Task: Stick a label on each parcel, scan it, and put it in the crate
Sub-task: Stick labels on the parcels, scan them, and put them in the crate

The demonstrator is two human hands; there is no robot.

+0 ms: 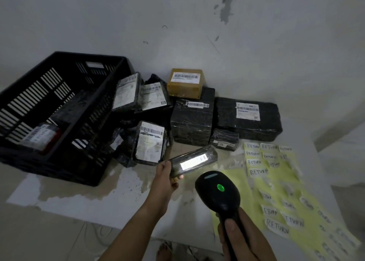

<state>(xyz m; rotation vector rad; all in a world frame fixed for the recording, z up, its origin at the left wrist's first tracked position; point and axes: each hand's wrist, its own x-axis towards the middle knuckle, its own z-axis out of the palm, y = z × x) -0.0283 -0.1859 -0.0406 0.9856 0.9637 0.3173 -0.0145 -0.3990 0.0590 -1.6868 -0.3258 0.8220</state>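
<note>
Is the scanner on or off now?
On. A green light glows on the scanner, and its beam lights the held parcel label.

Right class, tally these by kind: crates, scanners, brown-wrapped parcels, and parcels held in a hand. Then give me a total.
black crate: 1
scanner: 1, gripped by the right hand
brown parcel: 1
held parcel: 1, black-wrapped, gripped by the left hand
Total: 4
</note>
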